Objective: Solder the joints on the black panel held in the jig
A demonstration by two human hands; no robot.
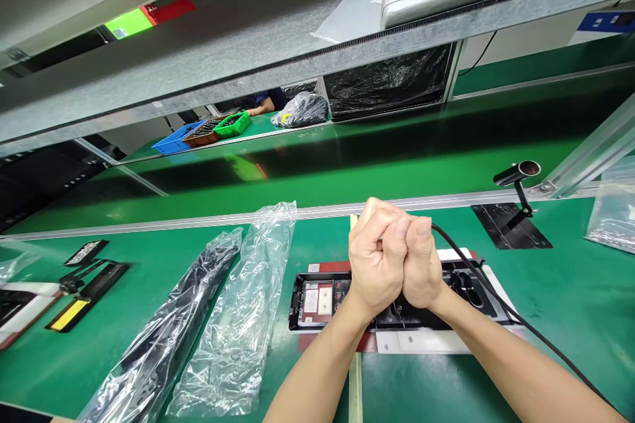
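Observation:
My left hand [380, 258] and my right hand [424, 264] are closed into fists and pressed against each other, thumbs side by side on top. A black cable [501, 304] emerges from behind my right fist and runs down to the lower right, across my right forearm. Whatever lies inside the left fist is hidden. Below both hands is a long black plastic housing [294, 304], its open side up, with a white label and a pale plate inside at the left end. It lies on a red and white fixture [421, 342]. My fists cover its middle.
Left of the housing lie a clear plastic bag [228, 337] and a bagged dark long part [173, 330]. A black stand with a tube [516, 175] is at the back right. A metal shelf [248, 79] spans overhead. Beyond, another person's arm [261, 106] is beside bins [181, 139].

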